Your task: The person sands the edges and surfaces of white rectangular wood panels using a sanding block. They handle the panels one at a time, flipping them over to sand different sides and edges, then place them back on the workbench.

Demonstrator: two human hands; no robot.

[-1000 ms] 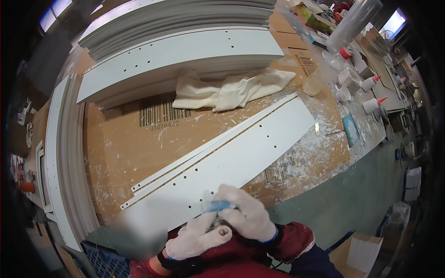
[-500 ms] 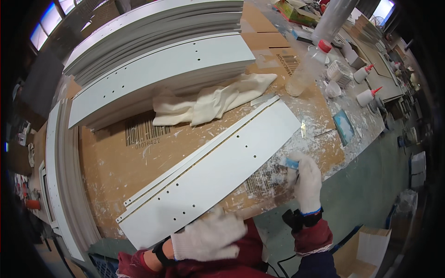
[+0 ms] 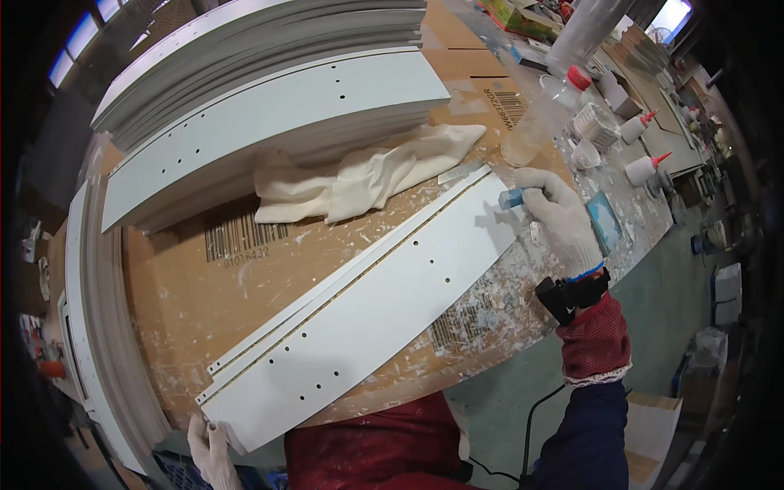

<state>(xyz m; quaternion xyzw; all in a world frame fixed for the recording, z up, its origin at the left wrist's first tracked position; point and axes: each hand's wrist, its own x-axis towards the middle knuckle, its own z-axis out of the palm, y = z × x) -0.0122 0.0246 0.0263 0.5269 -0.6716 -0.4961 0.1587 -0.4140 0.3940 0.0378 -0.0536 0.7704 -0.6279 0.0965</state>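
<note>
A long pale grey panel point(image 3: 376, 310) with small drilled holes lies diagonally on a cardboard-covered bench point(image 3: 188, 302). A narrow strip point(image 3: 343, 273) runs along its far edge. My right hand point(image 3: 559, 220), in a white glove, holds a small blue piece point(image 3: 512, 198) against the panel's far right end. My left hand point(image 3: 211, 447), also gloved, grips the panel's near left corner at the bench edge.
A crumpled white rag point(image 3: 367, 175) lies beyond the panel. Stacked grey panels point(image 3: 269, 114) fill the far side. Squeeze bottles with red caps point(image 3: 641, 167), a clear bottle point(image 3: 543, 114) and small cups stand at the right. More panels lean at the left edge point(image 3: 82, 327).
My right hand has travelled with the blue piece from near my body out to the panel's far right end. My left hand has shifted left to the panel's near corner.
</note>
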